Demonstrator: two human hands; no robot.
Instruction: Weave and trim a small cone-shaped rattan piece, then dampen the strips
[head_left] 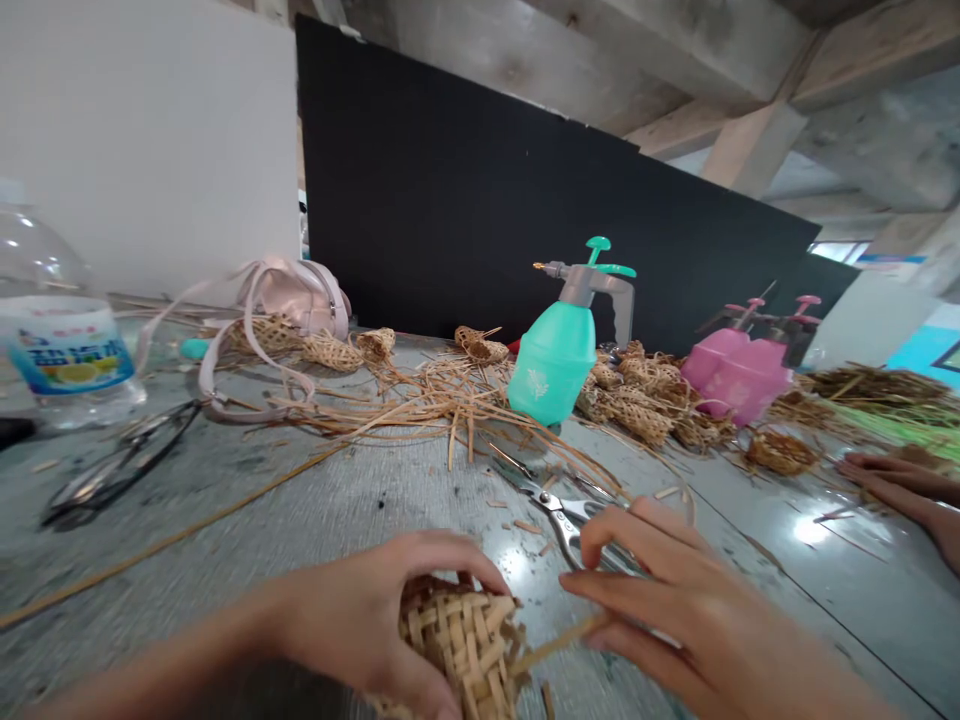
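My left hand (375,620) is wrapped round a small woven straw basket (465,640) near the table's front edge. To its right, my right hand (667,610) pinches a flat straw strip (555,645) that sticks out of the basket's weave. A pair of metal scissors (559,505) lies on the table just beyond my right hand's fingers.
Loose straw (420,400) and small woven pieces litter the grey table (360,500). A teal spray bottle (559,360), a pink spray bottle (735,365), a water bottle (60,340), a pink bag (296,295) and dark scissors (112,465) stand around. Another person's hand (900,485) rests at right.
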